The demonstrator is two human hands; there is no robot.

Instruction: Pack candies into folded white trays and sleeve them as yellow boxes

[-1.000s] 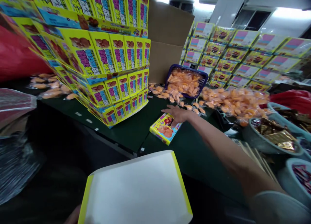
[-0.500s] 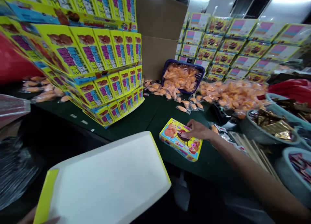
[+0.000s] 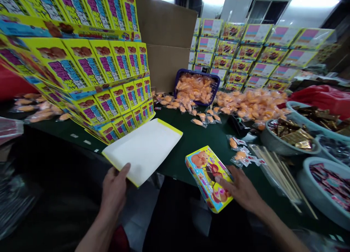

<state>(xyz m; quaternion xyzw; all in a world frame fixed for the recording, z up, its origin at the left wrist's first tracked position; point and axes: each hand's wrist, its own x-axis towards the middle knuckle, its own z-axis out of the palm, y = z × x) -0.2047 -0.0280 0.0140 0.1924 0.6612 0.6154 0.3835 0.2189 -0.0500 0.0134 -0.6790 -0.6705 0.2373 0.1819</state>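
My left hand [image 3: 113,197] grips the near edge of a white card with yellow borders [image 3: 143,152], which is tilted and reaches over the edge of the table. My right hand [image 3: 240,188] holds a small yellow printed box [image 3: 207,179], with the fingers across its right side. The box lies at a slant and its near corner extends past the table edge. Two loose orange sachets with white tags [image 3: 237,152] lie just beyond my right hand.
Tall stacks of yellow display boxes [image 3: 82,70] rise on the left of the green table [image 3: 191,142]. A blue basket of orange sachets [image 3: 197,88] and a heap of them [image 3: 251,104] lie behind. Grey basins of wrapped sweets [image 3: 290,139] and wooden sticks [image 3: 279,172] stand right.
The white card has swung up and forward over the table edge, with my left hand now in view. My right hand has drawn the yellow box nearer to me and turned it.
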